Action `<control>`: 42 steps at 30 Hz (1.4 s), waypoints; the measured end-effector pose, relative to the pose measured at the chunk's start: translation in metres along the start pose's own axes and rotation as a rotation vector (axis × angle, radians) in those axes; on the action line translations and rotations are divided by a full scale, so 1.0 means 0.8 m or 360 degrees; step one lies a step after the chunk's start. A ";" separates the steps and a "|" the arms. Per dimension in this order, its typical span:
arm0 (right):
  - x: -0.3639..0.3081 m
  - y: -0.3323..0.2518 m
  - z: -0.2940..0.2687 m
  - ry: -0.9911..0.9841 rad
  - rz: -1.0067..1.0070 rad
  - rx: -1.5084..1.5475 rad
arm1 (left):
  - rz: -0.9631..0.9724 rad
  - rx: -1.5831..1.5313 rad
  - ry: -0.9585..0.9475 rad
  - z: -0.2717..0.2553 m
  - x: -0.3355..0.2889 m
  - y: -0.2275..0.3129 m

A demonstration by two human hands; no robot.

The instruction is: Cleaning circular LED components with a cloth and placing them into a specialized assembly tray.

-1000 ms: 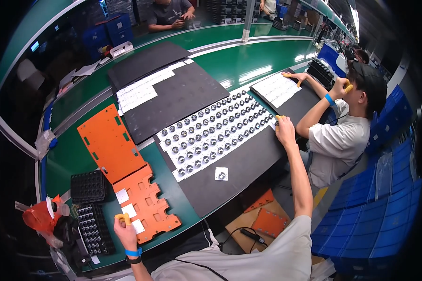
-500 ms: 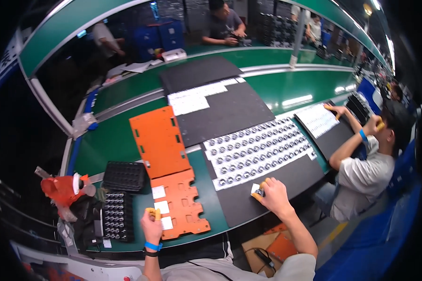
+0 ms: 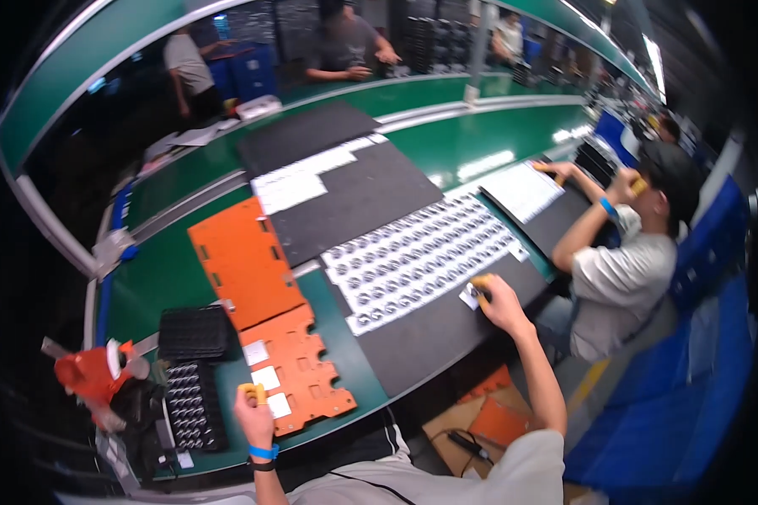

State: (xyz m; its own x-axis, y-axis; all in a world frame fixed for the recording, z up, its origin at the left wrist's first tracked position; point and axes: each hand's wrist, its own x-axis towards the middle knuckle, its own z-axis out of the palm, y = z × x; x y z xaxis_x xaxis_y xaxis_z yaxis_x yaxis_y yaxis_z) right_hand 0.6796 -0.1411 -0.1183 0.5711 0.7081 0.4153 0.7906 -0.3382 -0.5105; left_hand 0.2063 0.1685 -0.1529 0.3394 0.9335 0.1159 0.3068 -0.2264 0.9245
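a small white square [image 3: 468,297] is held at its round black middle between the nearly closed, yellow-covered fingertips of the right hand [image 3: 504,306], at the black mat [image 3: 413,366], just in front of rows of white strips [image 3: 421,263]. the left hand [image 3: 253,418] is loosely curled beside white cards [image 3: 266,378] on an orange board [image 3: 322,398]; whether anything is held there cannot be told.

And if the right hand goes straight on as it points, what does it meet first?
Beyond the small white piece at the right hand, the first thing would probably be the rows of white boards, though the hand's height is unclear.
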 end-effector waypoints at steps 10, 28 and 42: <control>-0.029 0.031 -0.015 0.0173 0.0307 -0.0242 | 0.0005 -0.0061 -0.0057 0.005 0.002 -0.014; 0.017 0.133 -0.027 0.0792 0.0465 -0.0843 | 0.0080 -0.0100 0.0035 0.012 0.001 -0.013; 0.035 0.148 -0.012 0.0795 0.0534 -0.0908 | 0.0010 -0.0102 0.0076 0.012 0.002 -0.010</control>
State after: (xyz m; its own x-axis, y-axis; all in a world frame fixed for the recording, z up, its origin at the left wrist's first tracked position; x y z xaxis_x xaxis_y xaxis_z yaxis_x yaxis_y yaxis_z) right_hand 0.7915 -0.1670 -0.1601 0.7212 0.1999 0.6632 0.4743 -0.8404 -0.2625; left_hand 0.2127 0.1692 -0.1634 0.2980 0.9446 0.1378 0.2467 -0.2156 0.9448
